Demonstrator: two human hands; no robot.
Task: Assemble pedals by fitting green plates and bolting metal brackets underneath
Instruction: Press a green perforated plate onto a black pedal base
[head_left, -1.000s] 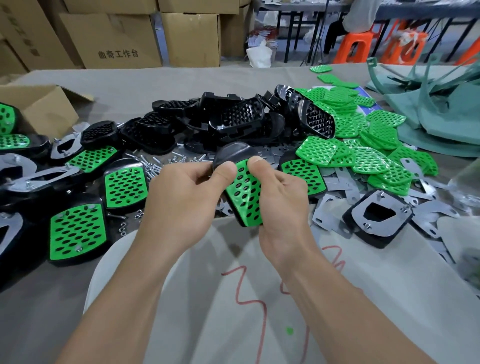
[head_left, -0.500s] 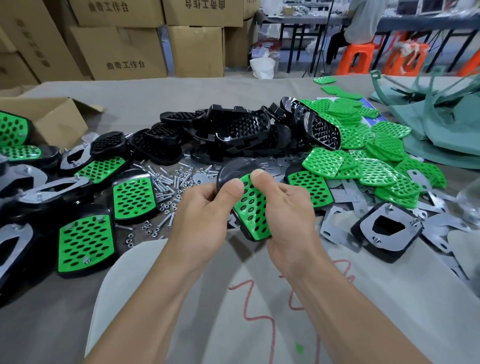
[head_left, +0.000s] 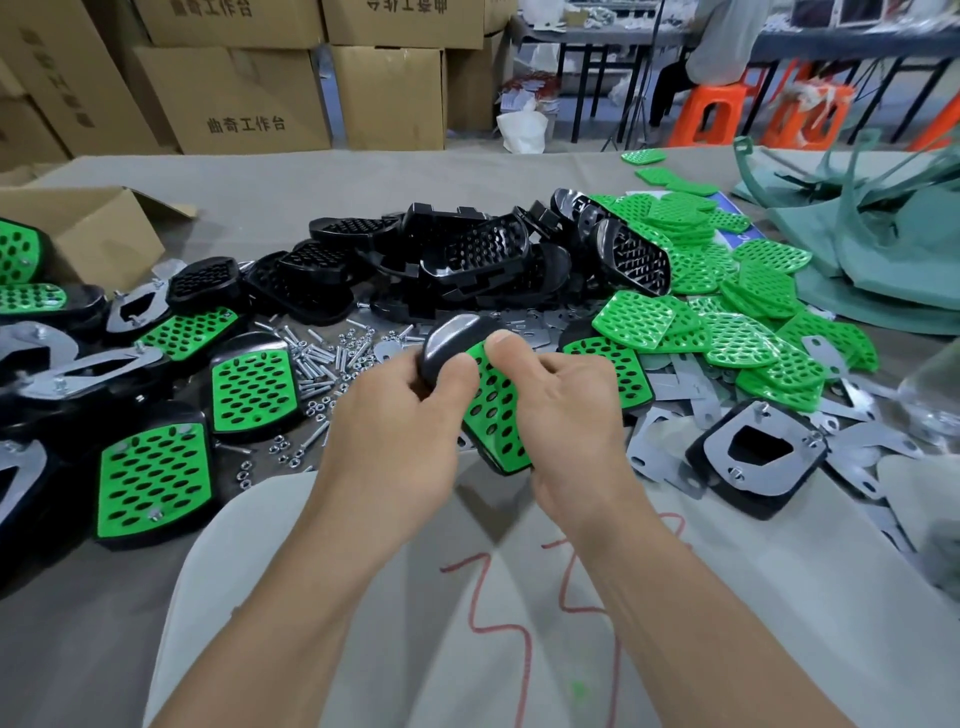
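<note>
Both hands hold one black pedal (head_left: 451, 340) up above the table (head_left: 322, 176), just in front of the person. The left hand (head_left: 384, 436) curls round its rounded top end. The right hand (head_left: 566, 415) grips the other side, with its thumb pressing on the green plate (head_left: 493, 415) that lies in the pedal.

The plate may not be pushed in all the way. If one edge sits high, it could pop out or sit crooked, and then the holes may not line up for the bracket. A hard push could also make the smooth pedal slip, fall and scatter the loose bolts (head_left: 332, 358) nearby.

The table has a grey cloth. On it lie a heap of green plates (head_left: 727, 312), empty black pedals (head_left: 467, 260), flat metal brackets (head_left: 670, 384) and done pedals (head_left: 156, 478) on the left. Behind stand brown cardboard boxes (head_left: 234, 98) and orange stools (head_left: 711, 114).
</note>
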